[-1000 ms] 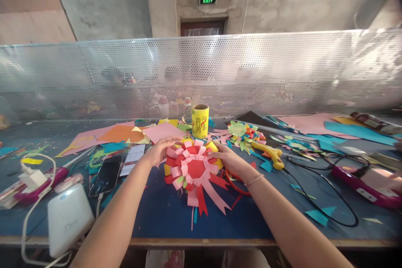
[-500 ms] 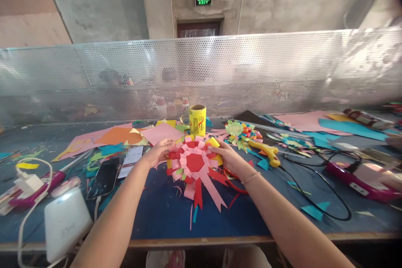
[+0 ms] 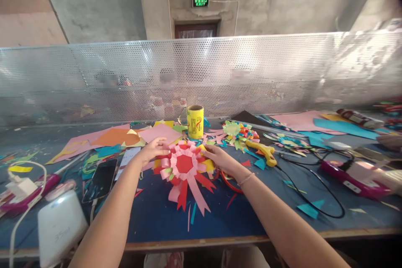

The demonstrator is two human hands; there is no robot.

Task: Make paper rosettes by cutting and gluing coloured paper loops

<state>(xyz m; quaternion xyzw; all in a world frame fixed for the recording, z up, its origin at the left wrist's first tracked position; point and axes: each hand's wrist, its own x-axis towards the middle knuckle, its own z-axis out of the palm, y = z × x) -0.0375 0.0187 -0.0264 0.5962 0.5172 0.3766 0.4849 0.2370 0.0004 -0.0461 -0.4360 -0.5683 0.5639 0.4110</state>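
A red and pink paper rosette (image 3: 184, 167) with ribbon tails is tilted up off the blue table (image 3: 163, 217). My left hand (image 3: 153, 150) grips its left rim with fingers curled behind it. My right hand (image 3: 216, 158) grips its right rim, thumb in front. Yellow paper pieces show behind the rosette. A red scissor handle (image 3: 228, 181) lies just under my right wrist.
A yellow tape roll (image 3: 195, 122) stands behind the rosette. A phone (image 3: 101, 180), a white box (image 3: 59, 228) and a charger (image 3: 19, 187) lie left. A yellow glue gun (image 3: 263, 151), black cables, a magenta tool (image 3: 351, 173) and coloured paper sheets lie right. A perforated metal screen (image 3: 282, 71) closes the back.
The rosette has turned a little, its tails swinging leftward, and both hands have stayed on its rim. The camera has shifted slightly.
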